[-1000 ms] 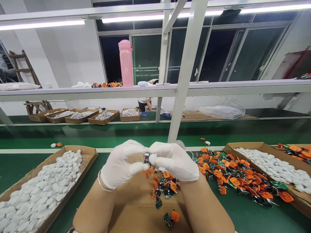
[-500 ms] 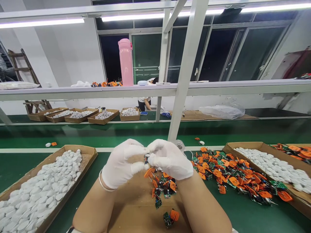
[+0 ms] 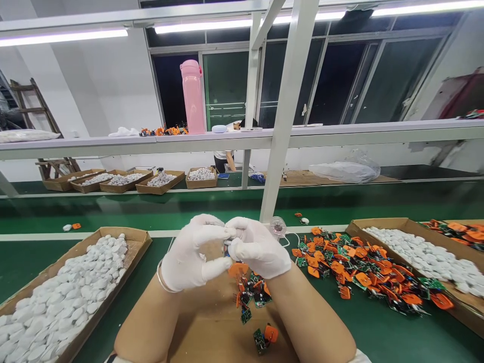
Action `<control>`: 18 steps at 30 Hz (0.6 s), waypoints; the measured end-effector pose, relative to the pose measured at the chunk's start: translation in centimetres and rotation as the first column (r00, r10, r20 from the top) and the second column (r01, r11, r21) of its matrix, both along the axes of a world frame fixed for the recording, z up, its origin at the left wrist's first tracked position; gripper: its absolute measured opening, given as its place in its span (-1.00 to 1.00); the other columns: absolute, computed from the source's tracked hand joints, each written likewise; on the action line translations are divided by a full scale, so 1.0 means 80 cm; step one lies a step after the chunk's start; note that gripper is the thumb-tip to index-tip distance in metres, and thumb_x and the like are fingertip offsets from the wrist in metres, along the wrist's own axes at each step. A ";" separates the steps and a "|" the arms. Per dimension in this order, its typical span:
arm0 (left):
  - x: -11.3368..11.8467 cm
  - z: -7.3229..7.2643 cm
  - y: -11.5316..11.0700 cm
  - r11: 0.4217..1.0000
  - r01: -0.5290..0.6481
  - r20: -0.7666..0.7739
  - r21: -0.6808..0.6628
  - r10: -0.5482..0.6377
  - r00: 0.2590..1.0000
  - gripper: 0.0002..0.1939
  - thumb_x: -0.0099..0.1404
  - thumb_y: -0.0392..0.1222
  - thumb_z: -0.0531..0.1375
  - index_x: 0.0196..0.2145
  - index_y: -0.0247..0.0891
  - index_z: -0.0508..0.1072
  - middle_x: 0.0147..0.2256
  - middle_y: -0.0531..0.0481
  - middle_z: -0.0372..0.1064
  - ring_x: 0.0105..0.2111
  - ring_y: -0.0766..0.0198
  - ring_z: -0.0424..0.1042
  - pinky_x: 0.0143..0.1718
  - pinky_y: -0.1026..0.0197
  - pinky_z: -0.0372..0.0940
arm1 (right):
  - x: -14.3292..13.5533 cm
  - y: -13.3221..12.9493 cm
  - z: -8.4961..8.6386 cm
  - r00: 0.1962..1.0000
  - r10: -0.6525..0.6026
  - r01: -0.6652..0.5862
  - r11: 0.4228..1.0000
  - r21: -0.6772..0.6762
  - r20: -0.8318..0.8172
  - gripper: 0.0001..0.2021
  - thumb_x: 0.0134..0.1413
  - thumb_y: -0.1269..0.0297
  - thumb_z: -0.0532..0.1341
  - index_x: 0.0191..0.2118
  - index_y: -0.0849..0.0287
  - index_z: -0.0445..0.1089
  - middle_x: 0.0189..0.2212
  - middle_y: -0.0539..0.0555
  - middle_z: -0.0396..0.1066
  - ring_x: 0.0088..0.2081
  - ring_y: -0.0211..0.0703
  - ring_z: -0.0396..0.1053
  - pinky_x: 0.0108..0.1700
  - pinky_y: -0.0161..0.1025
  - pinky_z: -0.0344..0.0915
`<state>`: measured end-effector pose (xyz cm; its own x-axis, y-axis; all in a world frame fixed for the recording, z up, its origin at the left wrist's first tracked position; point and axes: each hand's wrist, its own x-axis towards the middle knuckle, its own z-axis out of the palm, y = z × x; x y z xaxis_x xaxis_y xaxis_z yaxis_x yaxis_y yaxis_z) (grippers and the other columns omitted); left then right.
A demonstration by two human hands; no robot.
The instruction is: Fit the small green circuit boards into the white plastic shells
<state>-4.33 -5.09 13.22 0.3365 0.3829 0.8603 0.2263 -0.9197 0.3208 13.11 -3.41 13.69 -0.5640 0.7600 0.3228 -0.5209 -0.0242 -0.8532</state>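
My left hand (image 3: pixel 194 254), in a white glove, meets my right hand at the fingertips above the brown cardboard (image 3: pixel 212 327). Between thumbs and fingers, both hold a small circuit part (image 3: pixel 227 248), mostly hidden by the gloves. My right hand (image 3: pixel 259 248), also gloved, has its fingers curled around the part. An orange piece (image 3: pixel 238 269) hangs just under the fingertips. Below lie several green boards with orange pieces (image 3: pixel 252 292), and one more board (image 3: pixel 260 341) with an orange piece sits nearer to me.
A box of white discs (image 3: pixel 68 287) stands at left, another (image 3: pixel 427 257) at right. Beside the right one spreads a heap of orange-and-green parts (image 3: pixel 355 267). A slanted metal post (image 3: pixel 282 111) rises ahead; a pink bottle (image 3: pixel 193 98) stands on the shelf. A person (image 3: pixel 226 156) is beyond.
The view has shifted slightly. Both hands remain together, and the orange piece under the fingertips has turned to show more of its flat face.
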 end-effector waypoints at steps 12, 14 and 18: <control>0.012 -0.003 -0.007 0.982 -0.158 0.052 0.108 0.153 0.987 -0.66 0.10 -0.20 0.41 -0.16 -0.10 0.46 -0.30 -0.02 0.49 -0.26 0.19 0.44 -0.24 0.13 0.36 | -0.004 -0.013 0.001 0.991 -0.118 0.115 0.992 0.056 0.060 -0.74 -0.40 0.40 0.47 -0.44 0.24 0.46 -0.65 -0.05 0.37 -0.62 -0.31 0.28 -0.58 -0.34 0.24; 0.011 -0.006 -0.006 0.993 -0.107 0.082 0.056 0.102 0.991 -0.65 0.09 -0.21 0.42 -0.17 -0.12 0.45 -0.33 -0.03 0.48 -0.28 0.19 0.42 -0.26 0.13 0.36 | -0.004 -0.016 0.001 0.991 -0.115 0.111 0.992 0.056 0.069 -0.72 -0.40 0.40 0.48 -0.44 0.24 0.45 -0.64 -0.05 0.38 -0.62 -0.30 0.28 -0.59 -0.33 0.25; 0.009 -0.009 -0.006 1.000 -0.031 0.106 -0.002 0.031 0.994 -0.68 0.12 -0.23 0.40 -0.17 -0.12 0.45 -0.33 -0.04 0.48 -0.28 0.19 0.38 -0.26 0.12 0.35 | -0.003 -0.020 0.003 0.987 -0.138 0.131 0.988 0.077 0.086 -0.73 -0.36 0.39 0.49 -0.44 0.23 0.45 -0.59 -0.02 0.40 -0.57 -0.29 0.32 -0.56 -0.33 0.29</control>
